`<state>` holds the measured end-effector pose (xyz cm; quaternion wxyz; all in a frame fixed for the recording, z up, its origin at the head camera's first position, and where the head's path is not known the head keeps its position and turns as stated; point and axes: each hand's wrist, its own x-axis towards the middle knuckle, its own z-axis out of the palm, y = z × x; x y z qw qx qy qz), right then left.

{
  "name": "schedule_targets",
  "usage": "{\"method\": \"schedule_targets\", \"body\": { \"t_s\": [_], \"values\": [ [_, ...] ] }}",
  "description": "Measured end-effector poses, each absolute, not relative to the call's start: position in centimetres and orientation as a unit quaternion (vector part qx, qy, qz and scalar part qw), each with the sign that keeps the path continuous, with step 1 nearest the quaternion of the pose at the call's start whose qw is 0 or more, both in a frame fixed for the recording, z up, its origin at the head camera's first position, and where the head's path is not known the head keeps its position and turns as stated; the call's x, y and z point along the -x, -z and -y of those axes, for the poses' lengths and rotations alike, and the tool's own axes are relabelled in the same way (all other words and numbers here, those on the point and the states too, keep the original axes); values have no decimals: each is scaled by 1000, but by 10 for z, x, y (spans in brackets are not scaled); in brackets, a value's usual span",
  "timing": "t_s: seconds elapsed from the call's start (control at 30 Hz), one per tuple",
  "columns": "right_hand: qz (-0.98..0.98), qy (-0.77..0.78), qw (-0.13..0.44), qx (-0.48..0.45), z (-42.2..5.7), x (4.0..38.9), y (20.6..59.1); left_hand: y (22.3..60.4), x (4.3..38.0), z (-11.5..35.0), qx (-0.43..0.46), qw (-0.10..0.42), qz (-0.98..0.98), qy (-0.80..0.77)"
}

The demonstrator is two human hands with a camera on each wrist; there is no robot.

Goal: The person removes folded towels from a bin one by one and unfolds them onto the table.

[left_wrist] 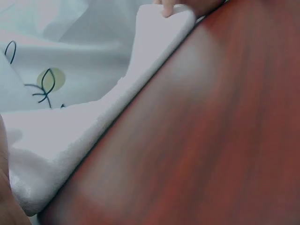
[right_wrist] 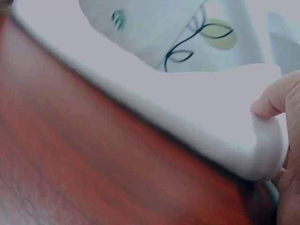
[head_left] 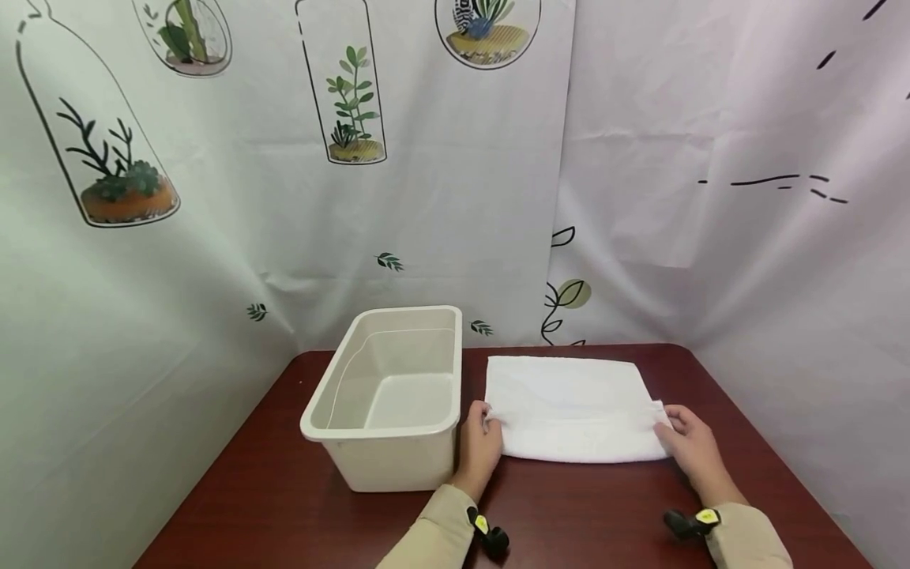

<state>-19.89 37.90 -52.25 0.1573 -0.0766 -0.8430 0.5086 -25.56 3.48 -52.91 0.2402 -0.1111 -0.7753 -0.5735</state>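
A white cloth [head_left: 569, 403], like a towel, lies on the table with its near part folded over in a thick, rounded fold. My left hand [head_left: 479, 449] grips that fold at its left end, right beside the bin. At the opposite end, my right hand [head_left: 695, 450] pinches the cloth with the thumb on top. The right wrist view shows that thumb [right_wrist: 269, 101] pressed on the fold and fingers partly hidden beneath. Along its near edge, the cloth [left_wrist: 93, 126] stretches between both hands in the left wrist view.
An off-white plastic bin [head_left: 387, 458] stands left of the cloth, close to my left forearm. The dark red wooden table [head_left: 569, 514] reaches back to a white curtain [head_left: 426, 205] printed with plants in jars, which hangs round its far and side edges.
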Motion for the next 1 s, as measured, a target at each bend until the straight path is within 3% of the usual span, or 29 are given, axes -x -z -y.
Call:
{"method": "schedule_targets", "body": {
  "t_s": [0.17, 0.3, 0.4, 0.53, 0.63, 0.77, 1.0],
  "values": [
    [765, -614, 193, 11, -383, 185, 524, 527, 244, -32, 148, 194, 709, 662],
    [747, -629, 210, -47, -388, 173, 525, 519, 229, -24, 150, 122, 687, 700],
    [761, -607, 197, -115, -394, 164, 527, 518, 219, -15, 160, 67, 694, 699],
    [766, -589, 151, -208, -405, 152, 532, 525, 209, -1, 227, 35, 715, 661],
    [781, -574, 142, -201, -410, 142, 531, 525, 201, 5, 266, 38, 729, 630],
    [820, -529, 177, -128, -405, 139, 524, 520, 196, 4, 254, 57, 752, 605],
    [861, -446, 232, -74, -371, 166, 491, 485, 199, -23, 220, 115, 873, 420]
  ]
}}
